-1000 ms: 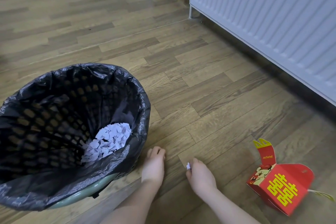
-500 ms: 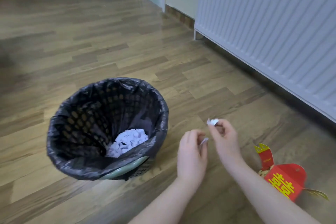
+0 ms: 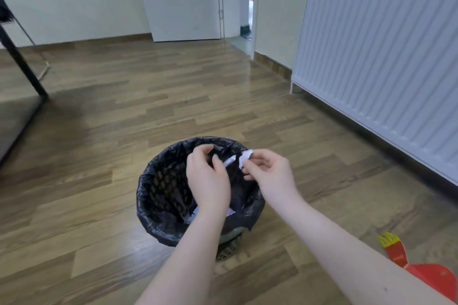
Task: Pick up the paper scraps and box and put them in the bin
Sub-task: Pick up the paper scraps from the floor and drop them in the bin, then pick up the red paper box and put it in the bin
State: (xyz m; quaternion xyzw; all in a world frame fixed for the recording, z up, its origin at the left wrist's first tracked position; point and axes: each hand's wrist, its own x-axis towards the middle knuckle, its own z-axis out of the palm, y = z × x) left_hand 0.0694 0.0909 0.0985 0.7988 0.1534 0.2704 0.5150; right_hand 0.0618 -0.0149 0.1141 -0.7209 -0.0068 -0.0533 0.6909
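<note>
I have both hands over the round bin lined with a glossy black plastic bag (image 3: 158, 195), which I'll use as my landmark. My right hand (image 3: 269, 174) is closed, pinching a small crumpled white paper scrap (image 3: 245, 157) between thumb and fingertips, right above the bin's far right rim. My left hand (image 3: 207, 178) is above the middle of the opening, fingers curled loosely inward; a thin white strip (image 3: 230, 161) shows beside its thumb, but I cannot tell whether that hand grips it or it hangs from the right-hand scrap. I judge the hands are held here so that whatever is let go falls straight into the liner rather than onto the floor.

Down inside the bin, near its front wall, a few pale scraps (image 3: 195, 213) peek out from under my left wrist, so some paper is already in.

The red cardboard box with yellow flaps (image 3: 396, 254) lies on the brown wood-plank floor (image 3: 99, 131), well to the right of the bin and nearer to me, partly hidden by my right forearm. It is not yet binned.

Nothing stands between hands and opening. A white ribbed panel (image 3: 384, 57) runs beyond the bin on the right, and a black frame leg (image 3: 22, 64) stands far left; both are well clear.
</note>
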